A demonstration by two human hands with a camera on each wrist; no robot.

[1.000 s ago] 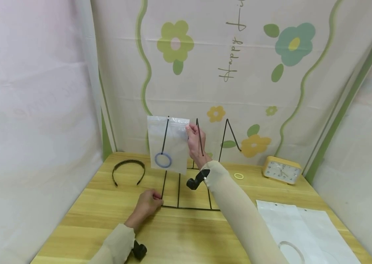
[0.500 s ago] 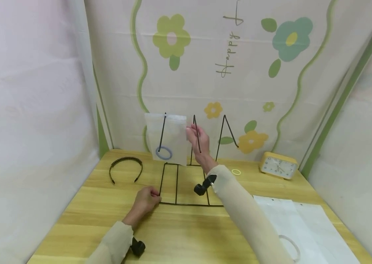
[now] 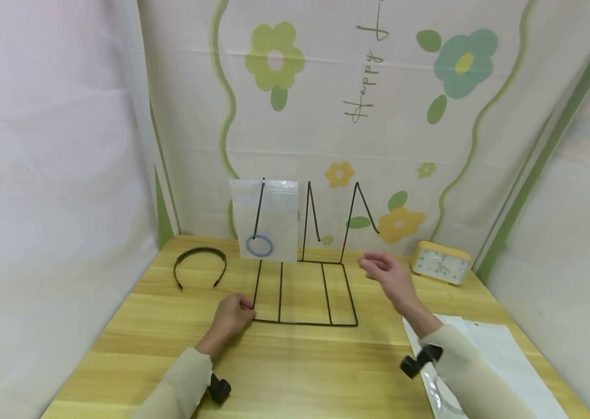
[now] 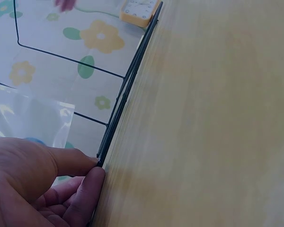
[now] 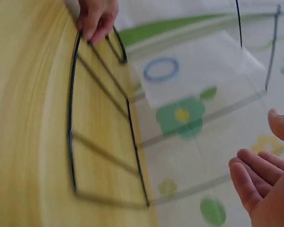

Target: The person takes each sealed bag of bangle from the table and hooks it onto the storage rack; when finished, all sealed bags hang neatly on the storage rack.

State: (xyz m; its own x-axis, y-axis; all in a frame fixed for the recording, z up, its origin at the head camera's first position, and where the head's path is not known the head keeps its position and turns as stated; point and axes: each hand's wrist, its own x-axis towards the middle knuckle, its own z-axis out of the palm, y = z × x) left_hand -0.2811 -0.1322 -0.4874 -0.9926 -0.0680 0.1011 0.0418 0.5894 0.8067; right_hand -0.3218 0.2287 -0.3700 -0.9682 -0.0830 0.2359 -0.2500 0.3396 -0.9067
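Black wire display rack [image 3: 305, 323] standing on the wooden table [image 3: 300, 378], and I have the left hand [image 3: 234, 314] pinching its left front base corner between thumb and forefinger. Up on the leftmost hook [image 3: 259, 210] hangs a translucent zip bag [image 3: 280, 215], a blue ring [image 3: 246, 245] showing through its lower part. Over to the right hand [image 3: 393, 283]: I see it hovering between rack and yellow alarm clock [image 3: 440, 263], well apart from the bag, fingers close together and loosely bent, thumb standing away from them in the right wrist view. Flat white bags [image 3: 504, 349] lie by the right sleeve [image 3: 478, 372]; a dark headband [image 3: 199, 250] rests left of the rack.
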